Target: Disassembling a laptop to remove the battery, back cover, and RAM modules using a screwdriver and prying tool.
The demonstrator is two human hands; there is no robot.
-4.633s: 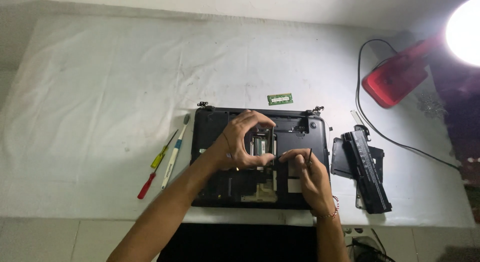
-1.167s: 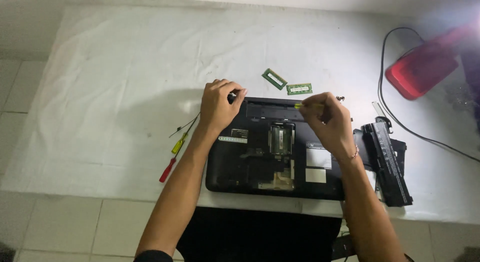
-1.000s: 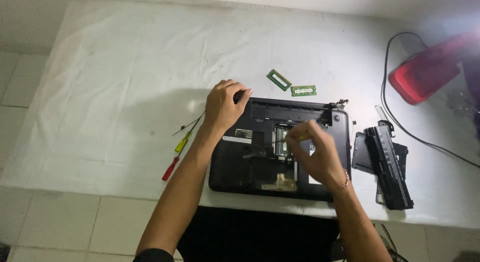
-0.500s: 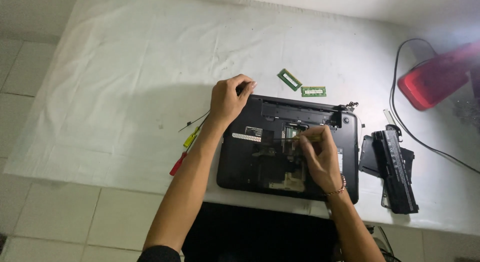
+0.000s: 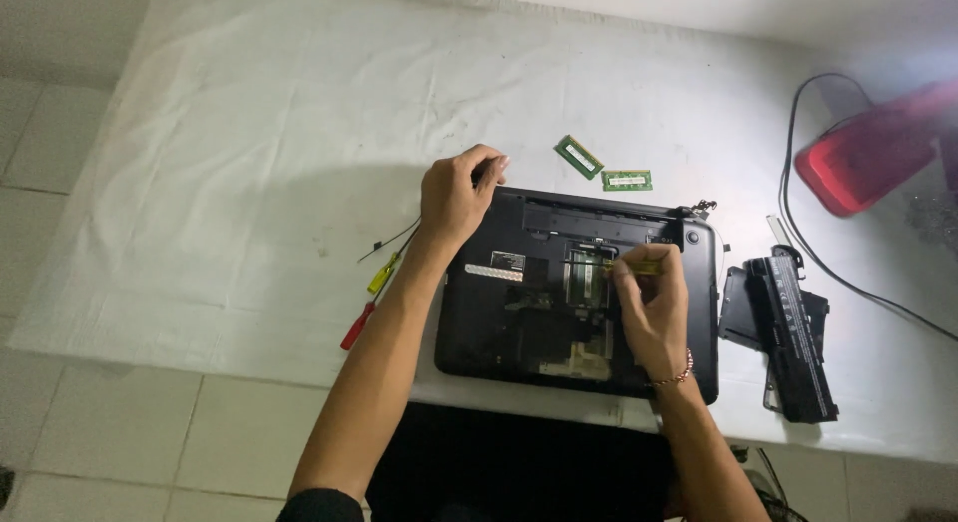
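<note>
- Laptop base: black, with a white label strip.
- Two memory modules: green.
- Screwdrivers: one yellow handle, one red.
- Table: white cloth cover.
- Lamp: red, black cord.
- Battery: black.
- Floor: pale tiles.

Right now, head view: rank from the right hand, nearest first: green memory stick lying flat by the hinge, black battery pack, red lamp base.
1. green memory stick, just above the right hand
2. black battery pack, to its right
3. red lamp base, far upper right
</note>
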